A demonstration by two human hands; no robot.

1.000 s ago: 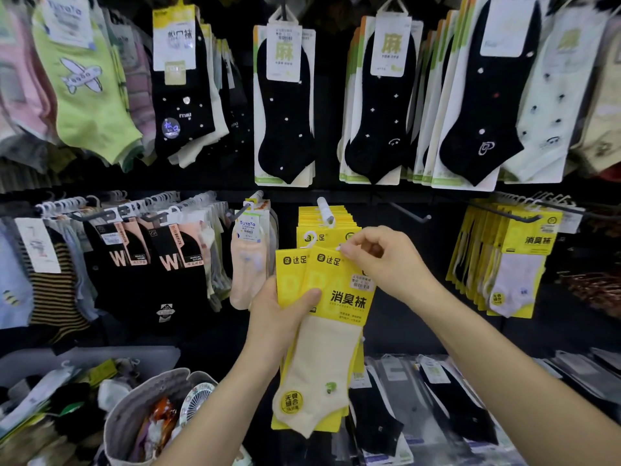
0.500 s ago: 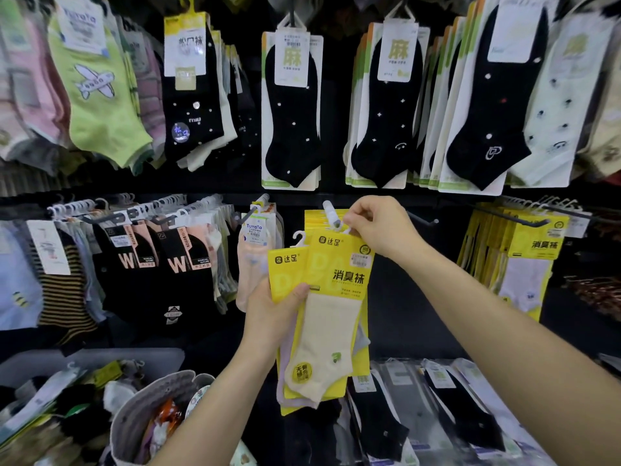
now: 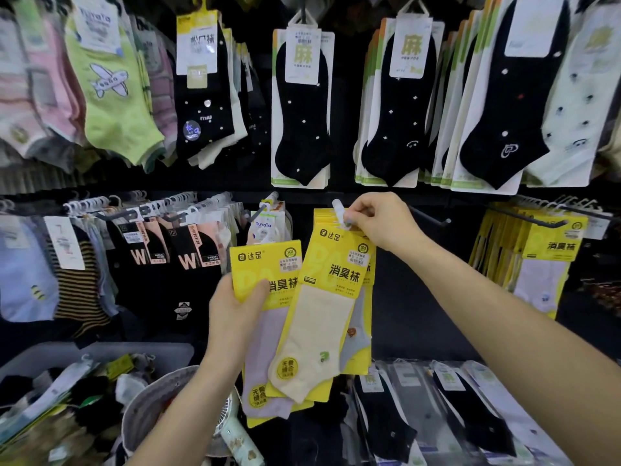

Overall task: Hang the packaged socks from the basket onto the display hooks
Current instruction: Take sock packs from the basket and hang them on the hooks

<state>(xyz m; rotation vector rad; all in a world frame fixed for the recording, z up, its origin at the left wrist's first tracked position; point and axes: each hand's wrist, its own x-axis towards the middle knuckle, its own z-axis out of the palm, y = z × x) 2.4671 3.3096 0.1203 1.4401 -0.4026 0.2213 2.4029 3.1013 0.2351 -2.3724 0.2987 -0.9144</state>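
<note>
My right hand (image 3: 379, 220) pinches the white hanger tab of a yellow pack with a cream sock (image 3: 322, 317), right at the white tip of the display hook (image 3: 337, 207). The pack hangs tilted, in front of more yellow packs on that hook. My left hand (image 3: 232, 311) grips another yellow pack with a lilac sock (image 3: 265, 338) by its left edge, lower and to the left. The grey basket (image 3: 148, 408) sits at the bottom left, under my left forearm.
Black ankle socks (image 3: 302, 105) on cards hang in the row above. Black and striped socks fill hooks to the left, more yellow packs (image 3: 537, 257) hang at right. A bare hook (image 3: 433, 218) juts out just right of my right hand. Flat black socks lie below.
My right hand has lifted the cream sock pack from the stack in my left hand up to the hook tip. The left hand stays low, now holding the lilac pack.
</note>
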